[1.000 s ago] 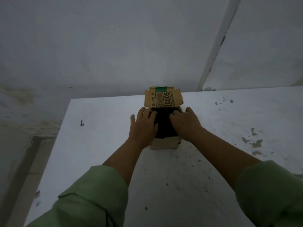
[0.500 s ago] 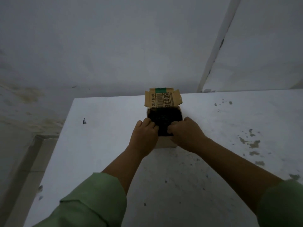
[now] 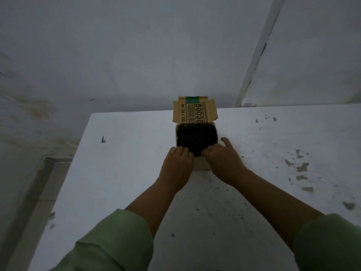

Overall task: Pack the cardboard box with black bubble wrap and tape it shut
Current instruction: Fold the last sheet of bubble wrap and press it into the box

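White table [image 3: 121,173], scuffed; cardboard box [image 3: 202,165] standing on it.

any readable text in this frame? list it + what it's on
"5003", with a further digit cut off by the bubble wrap: large print on the raised flap of the box.
"24 x 180": small print along the flap's left edge; the letters before it are too blurred to read.
Barcode on the flap: bars only, digits unreadable.
Fine print at the flap's right edge: too small to read.
Nothing else carries text.
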